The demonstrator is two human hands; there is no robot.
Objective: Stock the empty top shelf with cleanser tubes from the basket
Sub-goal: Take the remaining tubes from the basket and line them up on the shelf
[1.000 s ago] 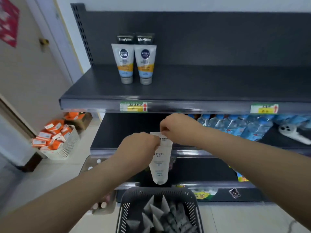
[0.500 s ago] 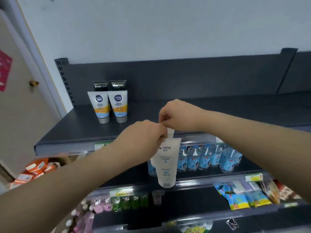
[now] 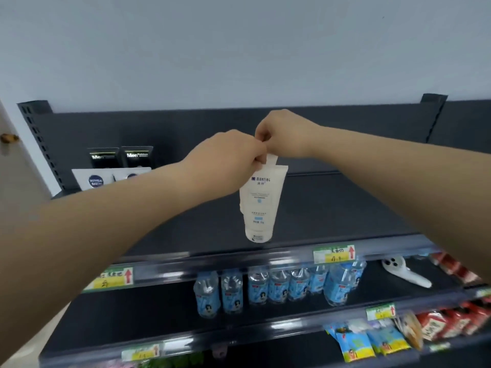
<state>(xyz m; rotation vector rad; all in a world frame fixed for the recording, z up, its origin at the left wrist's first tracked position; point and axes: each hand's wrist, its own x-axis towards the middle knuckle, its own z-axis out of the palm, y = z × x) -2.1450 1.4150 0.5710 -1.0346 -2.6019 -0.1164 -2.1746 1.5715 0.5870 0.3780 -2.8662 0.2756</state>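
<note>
Holds the cleanser tube [image 3: 259, 205] higher than half a second ago, now over the top shelf [image 3: 332, 208], long axis vertical, cap down, hanging straight below left hand [image 3: 228, 159] and right hand [image 3: 281, 134], both pinching its crimped end.

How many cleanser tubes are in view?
3. One white tube, pinched between the left hand and right hand over the top shelf; two Nivea tubes stand back left, partly behind the left forearm. Others may be hidden.
</note>
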